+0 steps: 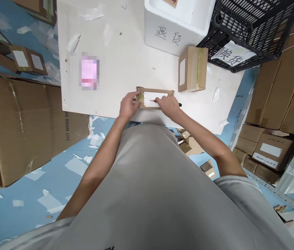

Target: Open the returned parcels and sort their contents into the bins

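Note:
A flat cardboard box (152, 106) with a white label (150, 99) and clear tape at its left end lies near the front edge of the table. My left hand (129, 106) grips that taped end, thumb and fingers on either side of the corner. Across the label reaches my right hand (169, 106), closed around a slim tool with a red front part (154, 101), a thin dark tip and a black end (180, 105) showing past the palm. The tip is over the label; whether it touches cannot be seen. My fingers hide the tool's middle.
A taped carton (192, 69) stands right of the box. Behind it are a white foam bin (162, 36) and black plastic crates (243, 34). A pink packet (89, 72), blurred, lies at left. A large open carton (32, 128) is beside the table; paper scraps litter the blue floor (66, 187).

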Motion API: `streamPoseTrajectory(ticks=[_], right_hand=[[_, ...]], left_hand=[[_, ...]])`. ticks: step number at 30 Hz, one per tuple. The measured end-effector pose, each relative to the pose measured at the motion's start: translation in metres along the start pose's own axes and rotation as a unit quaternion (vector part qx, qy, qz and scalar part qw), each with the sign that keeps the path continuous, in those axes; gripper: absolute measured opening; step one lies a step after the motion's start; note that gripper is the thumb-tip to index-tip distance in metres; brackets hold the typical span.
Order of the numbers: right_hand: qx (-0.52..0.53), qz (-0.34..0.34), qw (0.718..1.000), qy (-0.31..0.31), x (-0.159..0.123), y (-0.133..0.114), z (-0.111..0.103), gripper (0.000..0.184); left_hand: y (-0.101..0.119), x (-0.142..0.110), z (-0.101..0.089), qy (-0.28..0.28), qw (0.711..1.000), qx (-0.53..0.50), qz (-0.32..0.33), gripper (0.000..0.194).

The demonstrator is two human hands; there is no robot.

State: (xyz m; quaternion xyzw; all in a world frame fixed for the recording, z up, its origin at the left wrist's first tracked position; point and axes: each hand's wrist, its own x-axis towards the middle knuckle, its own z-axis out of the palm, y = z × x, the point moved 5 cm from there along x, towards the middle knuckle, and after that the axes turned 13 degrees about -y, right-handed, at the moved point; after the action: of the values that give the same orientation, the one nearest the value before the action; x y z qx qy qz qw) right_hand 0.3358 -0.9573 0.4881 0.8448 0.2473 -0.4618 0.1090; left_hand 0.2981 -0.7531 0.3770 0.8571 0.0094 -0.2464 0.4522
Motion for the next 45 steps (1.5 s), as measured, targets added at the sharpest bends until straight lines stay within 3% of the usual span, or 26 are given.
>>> streamPoseTrajectory(ticks=[5,11,18,27,31,38,42,45], right_hand=[[0.010,-0.028,0.999,0.033,0.002,0.002,0.004,0.049],[0.002,-0.052,0.998,0.025,0.017,-0.013,-0.011,0.052],[-0.002,-0.056,0.998,0.034,0.014,-0.016,-0.020,0.050],[0.017,-0.058,0.998,0.005,0.032,-0.049,-0.027,0.045],[0.002,-0.025,1.000,-0.003,0.020,-0.036,-0.019,0.048],[-0.015,0.011,1.000,-0.017,-0.003,0.016,-0.001,0.050],[-0.022,-0.012,1.000,-0.002,-0.009,0.037,0.006,0.048],[-0.015,-0.025,1.000,0.003,-0.007,0.036,0.010,0.046]], left_hand=[[0.009,-0.004,0.002,0.017,1.000,0.010,-0.003,0.050],[0.013,0.005,-0.001,0.065,0.997,0.027,-0.032,0.022],[0.009,0.019,-0.004,0.074,0.994,0.050,-0.056,0.031],[0.008,0.020,0.001,0.074,0.991,0.067,-0.085,0.034],[0.017,0.023,0.014,0.075,0.993,0.052,-0.076,0.033],[0.049,0.034,0.045,0.033,0.997,0.052,-0.053,0.023],[0.056,0.033,0.045,0.021,0.998,0.044,-0.028,0.022],[0.054,0.031,0.040,0.026,0.999,0.040,-0.024,0.019]])
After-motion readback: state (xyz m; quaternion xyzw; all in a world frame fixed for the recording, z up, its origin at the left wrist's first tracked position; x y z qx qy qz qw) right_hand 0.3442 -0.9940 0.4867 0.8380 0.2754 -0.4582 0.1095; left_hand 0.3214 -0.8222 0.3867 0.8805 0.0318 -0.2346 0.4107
